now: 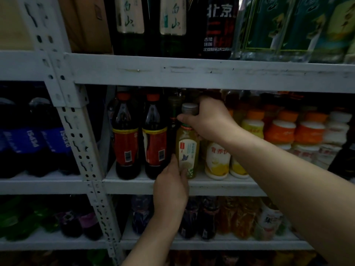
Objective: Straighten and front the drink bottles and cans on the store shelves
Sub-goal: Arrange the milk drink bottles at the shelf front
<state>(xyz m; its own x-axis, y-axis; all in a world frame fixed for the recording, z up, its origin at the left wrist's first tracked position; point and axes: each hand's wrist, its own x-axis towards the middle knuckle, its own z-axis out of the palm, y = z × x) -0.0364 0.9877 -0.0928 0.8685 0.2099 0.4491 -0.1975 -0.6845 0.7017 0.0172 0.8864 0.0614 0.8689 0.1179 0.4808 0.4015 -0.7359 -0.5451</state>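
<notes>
Fronting under way: right hand (209, 120) grips the neck of the yellow-green bottle (189, 148), left hand (171, 187) holds its base. Two red-labelled bottles (125, 144) show barcodes outward, likely awaiting turning.

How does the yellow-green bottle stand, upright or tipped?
Upright: the yellow-green plastic bottle has its grey cap straight above its base, on the white shelf.

my right hand (209, 120) hides the neck of the yellow-green bottle (188, 150); my left hand (171, 187) covers its lower corner. the top edge cuts off the tall bottles (130, 16) above.
</notes>
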